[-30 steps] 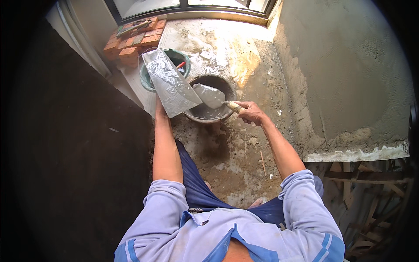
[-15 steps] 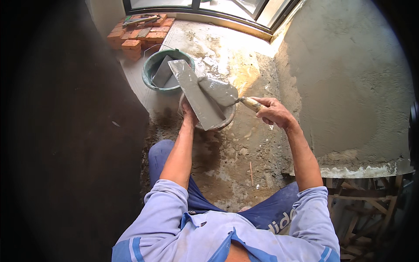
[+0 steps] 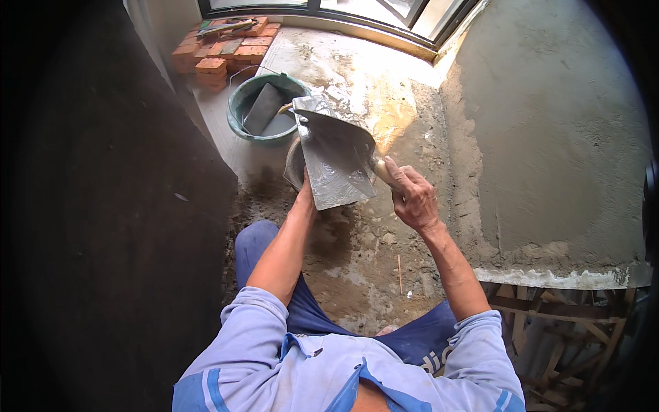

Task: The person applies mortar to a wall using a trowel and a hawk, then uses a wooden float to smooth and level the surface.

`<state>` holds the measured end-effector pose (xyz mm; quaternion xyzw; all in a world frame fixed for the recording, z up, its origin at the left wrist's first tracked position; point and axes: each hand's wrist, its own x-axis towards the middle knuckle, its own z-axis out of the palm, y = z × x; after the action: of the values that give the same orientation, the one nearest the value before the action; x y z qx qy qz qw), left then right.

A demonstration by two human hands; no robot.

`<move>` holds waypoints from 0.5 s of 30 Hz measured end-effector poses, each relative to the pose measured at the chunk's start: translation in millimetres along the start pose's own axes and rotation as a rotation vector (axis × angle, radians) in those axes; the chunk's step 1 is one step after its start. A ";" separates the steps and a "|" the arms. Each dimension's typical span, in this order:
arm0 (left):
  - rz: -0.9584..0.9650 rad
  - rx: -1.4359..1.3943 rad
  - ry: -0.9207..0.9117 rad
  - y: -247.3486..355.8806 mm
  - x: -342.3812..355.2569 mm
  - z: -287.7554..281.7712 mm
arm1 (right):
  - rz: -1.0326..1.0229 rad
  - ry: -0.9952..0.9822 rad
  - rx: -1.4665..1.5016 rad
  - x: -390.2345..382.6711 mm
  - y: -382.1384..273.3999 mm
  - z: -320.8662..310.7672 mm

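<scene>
Near the floor (image 3: pixel 367 281)'s left edge stands a green bucket (image 3: pixel 238 113). The left grip (image 3: pixel 307 195), fingers hidden, is clamped on a grey float (image 3: pixel 329 195), long axis toward the window (image 3: pixel 313 9); over it, from the right, slants a trowel (image 3: pixel 340 141), the right grip (image 3: pixel 416 198) wrapped round its handle (image 3: pixel 382 172).

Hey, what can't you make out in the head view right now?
All in the head view:
- Left hand: fingers hidden behind the flat grey plate.
- Dark bucket: most of its inside, covered by plate and trowel.
- Window: top cut off by the picture's edge.
</scene>
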<state>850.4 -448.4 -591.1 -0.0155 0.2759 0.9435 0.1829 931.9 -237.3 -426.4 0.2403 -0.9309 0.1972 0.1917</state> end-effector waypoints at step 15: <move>-0.032 0.166 0.117 10.2 -35.6 26.8 | 0.144 0.281 0.309 -62.5 7.1 139.8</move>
<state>881.9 -454.2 -558.6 -0.0598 0.3632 0.9118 0.1820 942.3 -272.6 -575.2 0.1699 -0.8686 0.3822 0.2658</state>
